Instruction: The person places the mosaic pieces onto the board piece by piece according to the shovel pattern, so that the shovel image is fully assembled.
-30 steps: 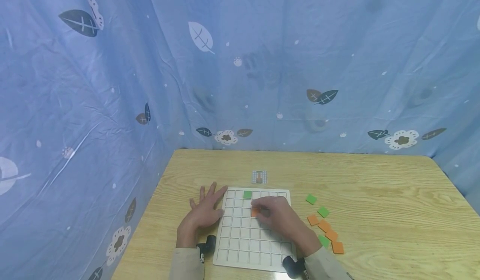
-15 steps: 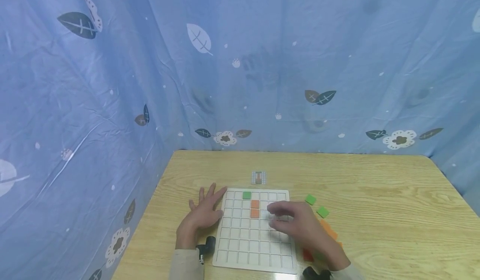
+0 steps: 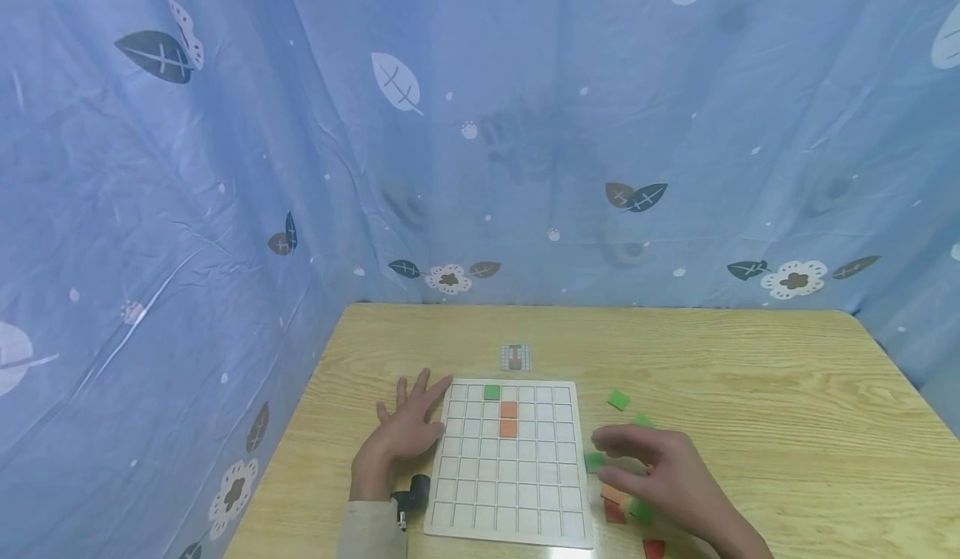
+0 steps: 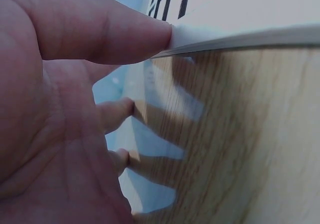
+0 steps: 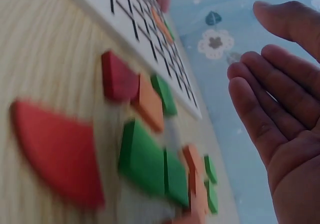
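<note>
A white grid board lies on the wooden table. One green square tile sits in its top row, and below it to the right are an orange tile and a second orange tile, one under the other. My left hand rests at the board's left side with fingers spread; in the left wrist view its thumb touches the board's edge. My right hand hovers over the loose tiles right of the board, fingers apart from the thumb. Nothing shows in its grasp in the right wrist view.
Loose green tiles, orange tiles and a red quarter-round piece lie right of the board. A small printed grid card lies behind it. A blue patterned curtain hangs beyond the table.
My right hand has let go of an orange tile on the board and moved right and toward me, over the loose pieces. The left hand stays at the board's edge.
</note>
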Demonstrator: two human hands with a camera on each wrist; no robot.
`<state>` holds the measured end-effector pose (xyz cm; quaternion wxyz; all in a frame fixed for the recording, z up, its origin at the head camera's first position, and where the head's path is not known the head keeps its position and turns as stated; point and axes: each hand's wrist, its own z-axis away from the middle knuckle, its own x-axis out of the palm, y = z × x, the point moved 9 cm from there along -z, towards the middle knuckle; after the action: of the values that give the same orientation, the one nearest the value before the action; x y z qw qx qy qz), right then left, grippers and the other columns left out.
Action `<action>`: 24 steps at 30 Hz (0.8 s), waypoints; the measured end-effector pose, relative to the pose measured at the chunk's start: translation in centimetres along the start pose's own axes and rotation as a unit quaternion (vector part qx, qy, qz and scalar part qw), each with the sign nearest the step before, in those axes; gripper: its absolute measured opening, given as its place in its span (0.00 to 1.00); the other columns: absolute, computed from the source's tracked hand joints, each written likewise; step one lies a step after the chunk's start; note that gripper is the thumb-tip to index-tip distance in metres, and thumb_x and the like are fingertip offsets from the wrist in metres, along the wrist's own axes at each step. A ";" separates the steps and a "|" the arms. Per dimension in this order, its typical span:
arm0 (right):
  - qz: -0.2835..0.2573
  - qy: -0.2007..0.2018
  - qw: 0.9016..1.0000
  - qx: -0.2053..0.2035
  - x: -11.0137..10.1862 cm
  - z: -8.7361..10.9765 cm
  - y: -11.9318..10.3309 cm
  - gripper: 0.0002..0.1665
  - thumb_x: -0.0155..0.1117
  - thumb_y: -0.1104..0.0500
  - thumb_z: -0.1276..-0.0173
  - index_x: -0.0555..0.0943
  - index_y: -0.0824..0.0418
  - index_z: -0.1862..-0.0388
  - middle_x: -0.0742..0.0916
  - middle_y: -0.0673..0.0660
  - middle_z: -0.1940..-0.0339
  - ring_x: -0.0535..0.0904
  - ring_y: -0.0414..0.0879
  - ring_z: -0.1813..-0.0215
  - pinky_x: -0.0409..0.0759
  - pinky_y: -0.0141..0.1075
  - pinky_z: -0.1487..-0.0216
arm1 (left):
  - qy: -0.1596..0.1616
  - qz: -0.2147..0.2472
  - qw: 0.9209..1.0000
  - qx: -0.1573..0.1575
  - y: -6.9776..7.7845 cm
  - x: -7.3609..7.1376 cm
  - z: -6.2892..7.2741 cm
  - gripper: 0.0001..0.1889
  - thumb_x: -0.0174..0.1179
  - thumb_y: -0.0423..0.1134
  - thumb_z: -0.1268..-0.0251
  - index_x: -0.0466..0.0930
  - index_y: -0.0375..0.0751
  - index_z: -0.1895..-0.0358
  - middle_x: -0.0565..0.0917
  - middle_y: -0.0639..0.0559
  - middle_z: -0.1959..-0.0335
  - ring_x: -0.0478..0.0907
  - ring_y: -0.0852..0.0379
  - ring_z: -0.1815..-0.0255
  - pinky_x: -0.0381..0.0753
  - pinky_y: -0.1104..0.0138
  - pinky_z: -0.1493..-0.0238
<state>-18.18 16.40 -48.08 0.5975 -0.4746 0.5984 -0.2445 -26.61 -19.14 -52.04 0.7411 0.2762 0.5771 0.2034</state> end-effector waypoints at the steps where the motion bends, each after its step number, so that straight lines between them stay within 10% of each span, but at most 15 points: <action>1: 0.002 0.003 1.000 0.004 -0.4 0.4 0.2 0.21 0.83 0.53 0.33 0.92 0.52 0.42 0.95 0.50 0.47 0.93 0.40 0.48 0.90 0.33 0.44 | 0.001 0.001 1.000 0.001 0.0 0.0 0.0 0.43 0.61 0.31 0.36 0.67 0.52 0.14 0.49 0.35 0.08 0.29 0.24 0.09 0.20 0.17 0.24; 15: 0.007 0.028 0.997 0.067 -4.4 4.3 3.4 0.23 0.82 0.58 0.32 0.90 0.57 0.39 0.95 0.53 0.45 0.91 0.32 0.46 0.89 0.28 0.47 | 0.004 0.009 1.000 0.000 0.1 0.0 0.0 0.43 0.61 0.31 0.38 0.68 0.51 0.15 0.49 0.34 0.08 0.30 0.23 0.09 0.19 0.17 0.24; 24: 0.012 0.002 0.982 0.187 -5.5 6.1 7.0 0.30 0.81 0.50 0.31 0.87 0.58 0.33 0.92 0.58 0.37 0.90 0.30 0.44 0.90 0.29 0.47 | 0.002 0.008 1.000 0.001 0.2 0.0 0.1 0.43 0.61 0.31 0.37 0.68 0.51 0.15 0.49 0.34 0.08 0.29 0.23 0.09 0.19 0.17 0.24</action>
<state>-15.19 25.86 -52.43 0.6776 -0.3466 0.5489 -0.3456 -26.54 -19.01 -51.86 0.7383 0.2812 0.5764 0.2089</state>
